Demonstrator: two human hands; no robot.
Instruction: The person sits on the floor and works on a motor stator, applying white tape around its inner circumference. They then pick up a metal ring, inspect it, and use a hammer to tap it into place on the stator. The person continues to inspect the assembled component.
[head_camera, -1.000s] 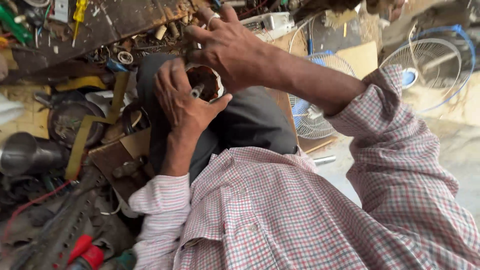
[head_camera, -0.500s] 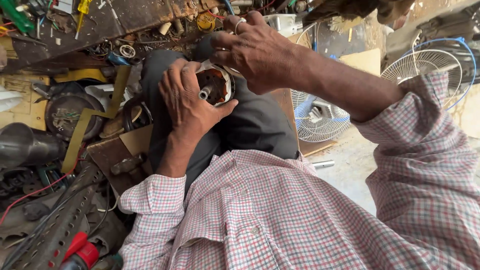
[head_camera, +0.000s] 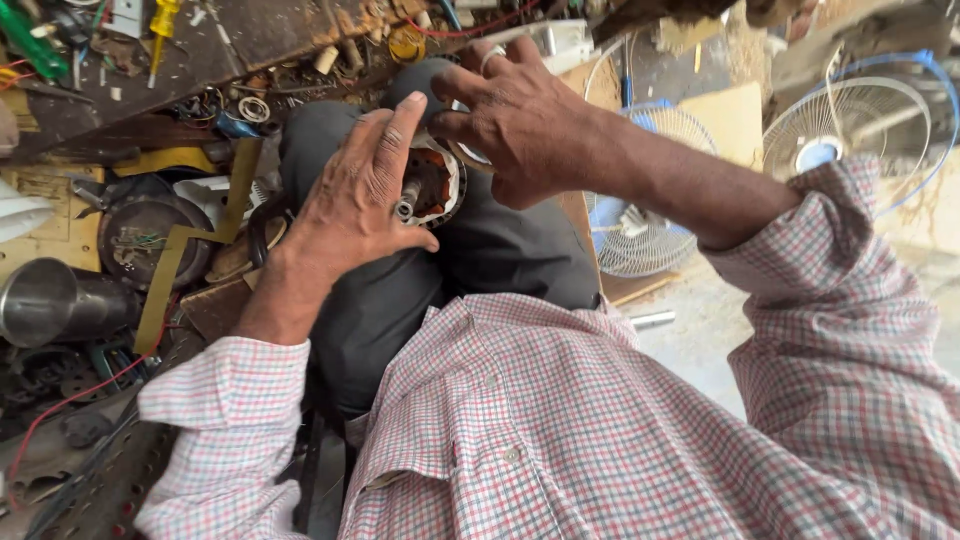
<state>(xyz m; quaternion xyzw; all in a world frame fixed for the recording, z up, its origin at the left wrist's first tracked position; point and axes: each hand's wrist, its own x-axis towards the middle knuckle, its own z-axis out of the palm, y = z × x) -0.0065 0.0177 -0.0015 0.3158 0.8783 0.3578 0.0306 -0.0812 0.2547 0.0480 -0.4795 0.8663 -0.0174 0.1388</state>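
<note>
Handling of a small electric motor, head view. The motor rests on the person's lap, near the knee end, with its open face and copper-coloured windings turned to the camera and its shaft projecting.

The left hand cradles the motor from the near side, thumb underneath and fingers stretched up along the casing, gripping it. The right hand, which wears a ring, curls over the far rim. Its fingertips are hidden, so whether they pinch anything cannot be told.

The step appears to be work at the rim of the casing. Further work there would need the left hand to keep the casing steady.

Compared with a second ago, more of the open face is exposed and the right hand sits lower on the rim.

Background: a cluttered surface with a yellow screwdriver, a metal cylinder and two fan guards.
</note>
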